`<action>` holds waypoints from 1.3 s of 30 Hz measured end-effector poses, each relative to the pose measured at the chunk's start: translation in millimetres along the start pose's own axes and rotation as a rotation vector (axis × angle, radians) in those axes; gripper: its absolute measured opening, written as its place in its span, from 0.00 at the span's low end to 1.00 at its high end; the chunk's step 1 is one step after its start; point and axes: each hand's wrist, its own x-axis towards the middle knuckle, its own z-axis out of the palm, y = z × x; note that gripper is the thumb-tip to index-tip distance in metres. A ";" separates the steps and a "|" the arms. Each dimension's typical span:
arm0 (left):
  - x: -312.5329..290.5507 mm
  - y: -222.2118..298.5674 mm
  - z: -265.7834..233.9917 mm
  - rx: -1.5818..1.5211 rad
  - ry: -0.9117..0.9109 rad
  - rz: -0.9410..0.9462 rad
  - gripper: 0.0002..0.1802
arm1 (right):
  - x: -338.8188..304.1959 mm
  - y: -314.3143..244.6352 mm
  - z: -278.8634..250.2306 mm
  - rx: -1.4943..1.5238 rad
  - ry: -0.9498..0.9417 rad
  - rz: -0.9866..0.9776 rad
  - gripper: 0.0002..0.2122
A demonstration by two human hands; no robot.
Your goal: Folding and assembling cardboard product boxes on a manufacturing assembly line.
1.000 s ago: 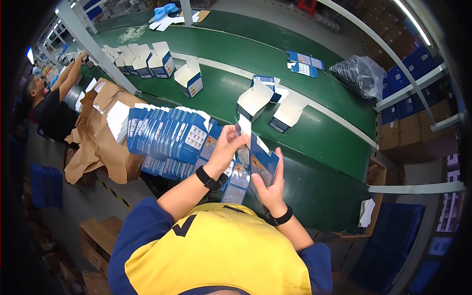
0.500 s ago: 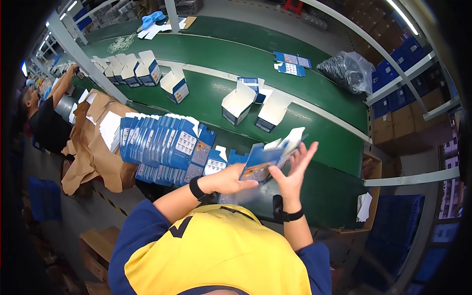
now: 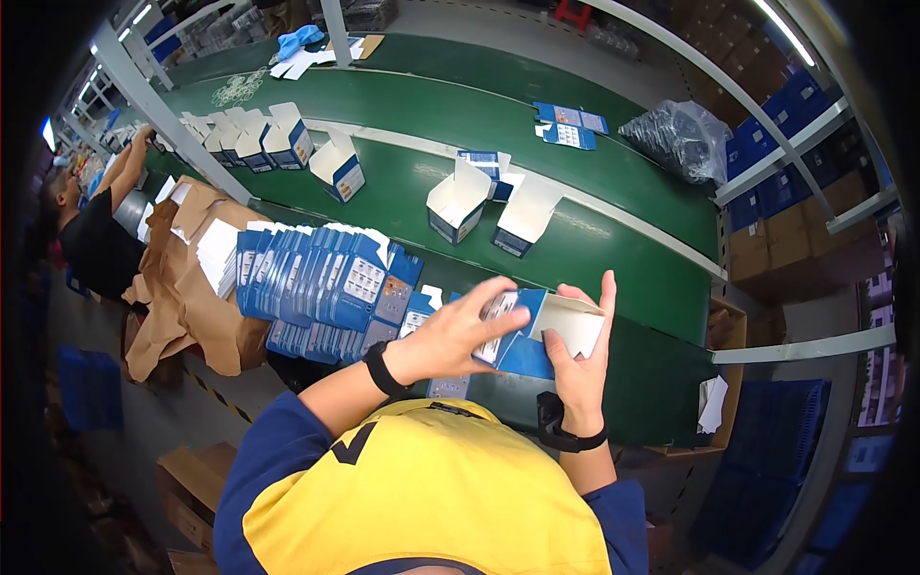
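Note:
A small blue carton (image 3: 525, 358), opened into a box shape, lies on its side between my hands, its white inside facing right. My left hand (image 3: 450, 335) wraps the printed end on the left, fingers over the top. My right hand (image 3: 581, 374) grips the open end, thumb at the near edge and fingers behind it. Left of my hands lies a large stack of flat, unfolded blue cartons (image 3: 316, 278). Two opened cartons, one nearer the middle (image 3: 456, 203) and one to its right (image 3: 525, 218), stand beyond my hands with flaps up.
More opened cartons (image 3: 286, 139) stand in a row along the green conveyor belt (image 3: 402, 125) at the far left. Flat cartons (image 3: 570, 126) and a clear plastic bag (image 3: 676, 139) lie farther back. Brown paper (image 3: 192, 297) is at left, near a co-worker (image 3: 96, 220).
The carton, flatter and blurred before, is now squared open and turned with its open end to the right. My left hand has moved up onto its end panel.

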 end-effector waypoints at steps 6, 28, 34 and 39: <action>15.0 10.9 -5.0 0.053 -0.003 0.051 0.40 | -0.2 2.7 17.6 1.053 0.024 -0.188 0.41; 21.1 22.1 -30.9 0.082 -0.066 0.128 0.57 | 14.7 3.9 -0.2 -0.275 -0.289 -0.108 0.25; 17.5 22.2 -27.7 0.069 -0.079 0.036 0.58 | 19.7 10.3 1.4 -0.468 -0.304 -0.158 0.26; 14.0 20.3 -28.1 0.039 -0.097 -0.019 0.59 | 19.5 14.7 3.4 -0.504 -0.296 -0.174 0.25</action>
